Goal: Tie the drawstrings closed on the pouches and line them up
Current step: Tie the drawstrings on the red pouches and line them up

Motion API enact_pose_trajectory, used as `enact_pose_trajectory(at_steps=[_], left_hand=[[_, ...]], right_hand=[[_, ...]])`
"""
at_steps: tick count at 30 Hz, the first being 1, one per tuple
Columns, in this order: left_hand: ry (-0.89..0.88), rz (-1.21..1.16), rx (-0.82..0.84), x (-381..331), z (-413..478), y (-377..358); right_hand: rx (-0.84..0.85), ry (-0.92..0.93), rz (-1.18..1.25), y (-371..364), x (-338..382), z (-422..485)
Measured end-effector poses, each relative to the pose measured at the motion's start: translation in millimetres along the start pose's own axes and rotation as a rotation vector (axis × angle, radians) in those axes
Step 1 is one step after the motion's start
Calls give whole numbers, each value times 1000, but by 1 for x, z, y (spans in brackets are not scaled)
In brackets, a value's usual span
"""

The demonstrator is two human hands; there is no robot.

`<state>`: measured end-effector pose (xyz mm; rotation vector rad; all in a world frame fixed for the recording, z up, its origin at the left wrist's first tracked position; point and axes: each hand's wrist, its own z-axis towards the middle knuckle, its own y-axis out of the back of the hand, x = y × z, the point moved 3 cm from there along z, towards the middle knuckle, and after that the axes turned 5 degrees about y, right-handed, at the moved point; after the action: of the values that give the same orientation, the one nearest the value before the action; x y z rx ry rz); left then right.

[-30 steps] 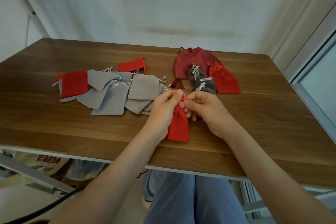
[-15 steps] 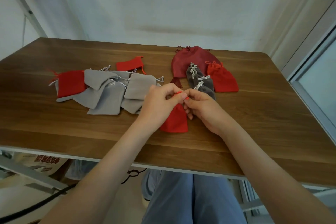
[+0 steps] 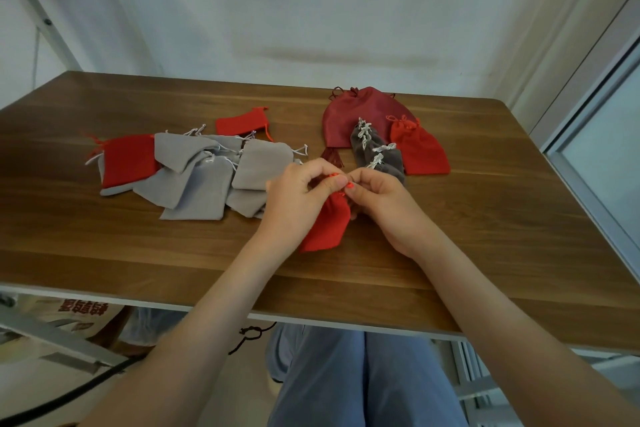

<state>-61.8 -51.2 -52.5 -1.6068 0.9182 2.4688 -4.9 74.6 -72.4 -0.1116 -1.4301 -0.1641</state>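
Fingers [image 3: 337,180] of my left hand [image 3: 298,199] and right hand [image 3: 384,199] pinched the neck of the red pouch [image 3: 325,224], which lay just below them on the bench [image 3: 485,236]. I judged that even, snug pulls would seat the knot.

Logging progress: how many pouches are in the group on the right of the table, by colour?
Dark red pouch: 1
Dark grey pouches: 3
Bright red pouch: 1
Total: 5
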Motion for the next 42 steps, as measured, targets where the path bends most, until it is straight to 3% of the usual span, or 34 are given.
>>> enact_pose_trajectory(at_steps=[6,12,15,22,27,33,36,39,42], left_hand=[[87,-226,263,8,4,9],[96,-44,438,-10,14,14],[102,-23,477,-9,20,16],[211,-270,490,7,15,15],[254,-153,513,3,17,18],[114,414,382,-14,21,10],[21,672,241,-18,19,0],[-195,659,-11,-15,7,-7],[-385,549,-147,-5,-9,-8]], right_hand=[[26,-30,-63,-2,-2,1],[31,-32,-158,-4,-4,0],[39,-16,-170,-4,-1,-2],[41,-35,-184,-4,4,-3],[38,-26,-221,-5,1,-4],[-14,10,-412,-6,-1,-3],[-17,20,-459,-7,-2,-2],[-56,29,-285,-6,1,-3],[-66,55,-222,-5,4,-5]])
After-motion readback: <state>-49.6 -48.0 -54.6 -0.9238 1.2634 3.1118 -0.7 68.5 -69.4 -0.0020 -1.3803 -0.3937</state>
